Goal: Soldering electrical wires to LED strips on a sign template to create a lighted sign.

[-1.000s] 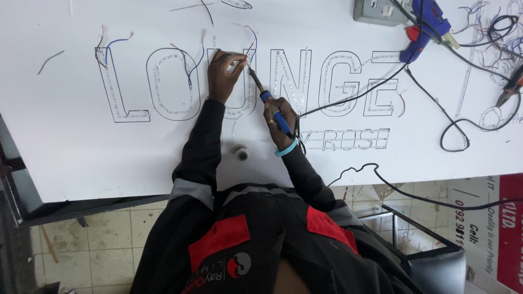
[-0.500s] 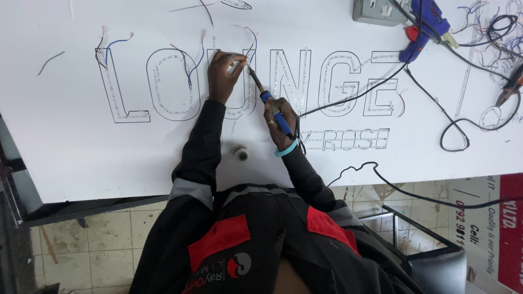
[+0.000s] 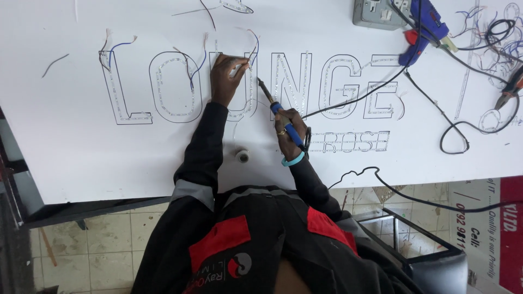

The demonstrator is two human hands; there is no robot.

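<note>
The right hand (image 3: 289, 126) is wrapped in a closed grip around the blue handle of a soldering iron (image 3: 279, 111), a turquoise band on the wrist just below it. The left hand (image 3: 226, 79) lies at about ten o'clock from the right one, its fingers drawn together and pinching a thin wire (image 3: 251, 46) against the white sign board (image 3: 98, 158); the thumb and forefinger meet at the hand's upper right edge.

The soldering iron is slim: a blue grip, then a dark metal shaft that narrows to a fine tip. Its long axis runs diagonally, the tip pointing toward eleven o'clock and the handle end toward five o'clock. The tip stands just beside the left hand's fingertips, near the middle of the outlined letters (image 3: 327, 84) drawn on the board, which are lined with small silvery dots. A black cord (image 3: 354, 98) leaves the handle and runs off toward two o'clock.

The board covers the tabletop. Short blue and white wire ends stick up from the letters at nine to ten o'clock of the hands. A small white spool (image 3: 242, 156) sits at seven o'clock from the right hand. Far off at two o'clock lie a blue glue gun (image 3: 424, 24) and a grey socket box (image 3: 376, 13), and at three o'clock, at the board's edge, a pair of pliers (image 3: 509, 90).
</note>
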